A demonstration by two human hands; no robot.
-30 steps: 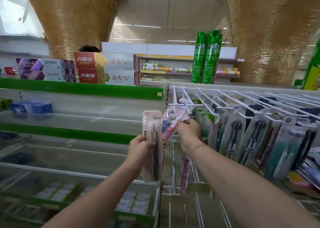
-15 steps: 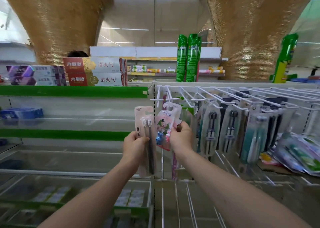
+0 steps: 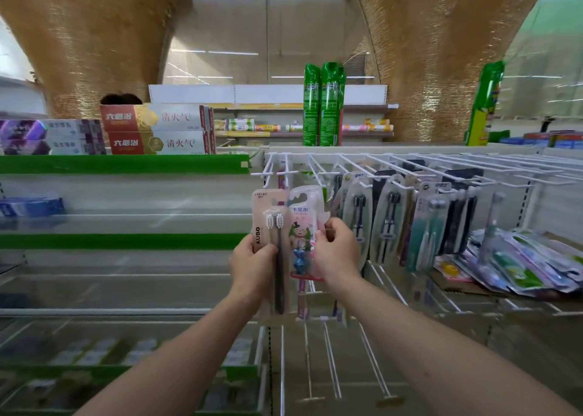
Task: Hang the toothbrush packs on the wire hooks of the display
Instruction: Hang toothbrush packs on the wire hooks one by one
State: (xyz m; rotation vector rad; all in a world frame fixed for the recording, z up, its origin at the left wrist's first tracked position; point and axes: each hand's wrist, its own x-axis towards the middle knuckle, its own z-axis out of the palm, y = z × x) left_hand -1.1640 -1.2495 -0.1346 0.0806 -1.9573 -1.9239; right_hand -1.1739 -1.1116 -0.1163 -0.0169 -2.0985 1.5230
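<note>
2 toothbrush packs in hand below the wire hooks

The left hand (image 3: pixel 252 265) grips a tall pale pink pack (image 3: pixel 268 226) printed AUBO, with 2 dark-handled brushes inside; its fingers curl round the lower left edge and the thumb lies across the front. The right hand (image 3: pixel 336 254) pinches a smaller children's pack (image 3: pixel 303 226) by its right edge, fingers closed on it; this pack shows a cartoon figure and a blue toy piece near its bottom. The 2 packs stand upright and side by side, their edges touching or overlapping, just under the white wire hooks (image 3: pixel 284 171) at the left end of the display. Neither pack's hang hole is on a hook.

To the right, hung toothbrush packs (image 3: pixel 388 220) fill the next hooks in a row, dark, teal and white brushes among them. Farther right a loose pile of packs (image 3: pixel 530 267) lies on a lower wire shelf. Lower hooks (image 3: pixel 331 362) jut out beneath the hands.

On the left, green-edged shelves (image 3: pixel 126 164) carry red and white toothpaste boxes (image 3: pixel 157 130) and purple boxes (image 3: pixel 50 136) on top. Behind the display stand tall green spray cans (image 3: pixel 325 103). The edges of the view are blurred
</note>
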